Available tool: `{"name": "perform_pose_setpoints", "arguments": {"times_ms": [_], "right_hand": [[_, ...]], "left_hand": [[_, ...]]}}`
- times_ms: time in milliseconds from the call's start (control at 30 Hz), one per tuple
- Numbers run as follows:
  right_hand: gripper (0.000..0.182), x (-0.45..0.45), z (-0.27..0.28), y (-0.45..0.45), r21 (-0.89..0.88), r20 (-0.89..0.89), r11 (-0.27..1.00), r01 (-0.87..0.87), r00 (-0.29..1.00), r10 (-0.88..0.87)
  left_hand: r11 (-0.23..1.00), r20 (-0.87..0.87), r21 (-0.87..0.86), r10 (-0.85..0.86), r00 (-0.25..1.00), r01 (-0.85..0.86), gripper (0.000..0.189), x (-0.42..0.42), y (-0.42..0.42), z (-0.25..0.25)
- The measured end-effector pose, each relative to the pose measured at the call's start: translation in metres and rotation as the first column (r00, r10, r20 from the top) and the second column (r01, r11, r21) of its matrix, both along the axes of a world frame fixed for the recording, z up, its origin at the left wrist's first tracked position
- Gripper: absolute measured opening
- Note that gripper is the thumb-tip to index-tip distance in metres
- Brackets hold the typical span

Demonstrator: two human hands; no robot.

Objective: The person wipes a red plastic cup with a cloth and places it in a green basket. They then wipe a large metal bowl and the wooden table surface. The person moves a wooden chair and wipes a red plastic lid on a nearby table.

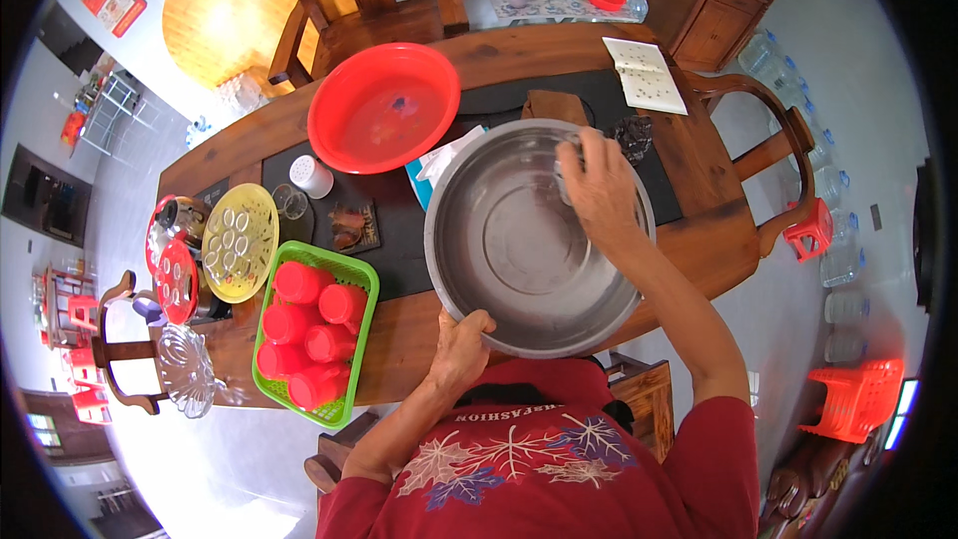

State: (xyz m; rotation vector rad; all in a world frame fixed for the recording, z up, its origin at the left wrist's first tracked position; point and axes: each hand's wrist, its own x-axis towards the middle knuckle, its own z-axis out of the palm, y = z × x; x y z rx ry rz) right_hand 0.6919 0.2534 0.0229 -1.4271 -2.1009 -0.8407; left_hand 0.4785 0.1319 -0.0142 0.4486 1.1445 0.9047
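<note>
A large grey metal basin [524, 299] is tilted towards me at the table's near edge. My left hand [462, 348] grips its lower left rim, the thumb over the edge. Inside, my right hand [599, 191] presses against the upper right wall. Its fingers are bent over a small greyish pad [561, 183], mostly hidden by the hand; I cannot tell its exact kind. Behind the basin to the left stands a red plastic basin [382, 108] with some shallow liquid at the bottom.
Red plastic mugs fill a green basket [365, 269] on the left. Near it are a yellow tray [239, 243] of upturned glasses, a white shaker canister [311, 177] and a clear glass dish [185, 370]. An open notebook [647, 75] lies far right. Wooden chairs [786, 135] surround the table.
</note>
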Motion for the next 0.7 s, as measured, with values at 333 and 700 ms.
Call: {"name": "perform_pose_setpoints", "arguments": {"times_ms": [333,700], "right_hand": [[0.018,-0.034,0.003,0.029,0.034,0.028,0.932,-0.361,0.932,0.360],[0.023,0.045,-0.021,-0.035,-0.260,0.082,0.962,-0.087,0.990,0.112]], "left_hand": [[0.981,0.004,0.166,0.102,0.995,-0.101,0.051,0.002,-0.011,-0.002],[0.951,-0.078,0.282,0.153,0.985,-0.125,0.048,0.014,-0.002,0.000]]}}
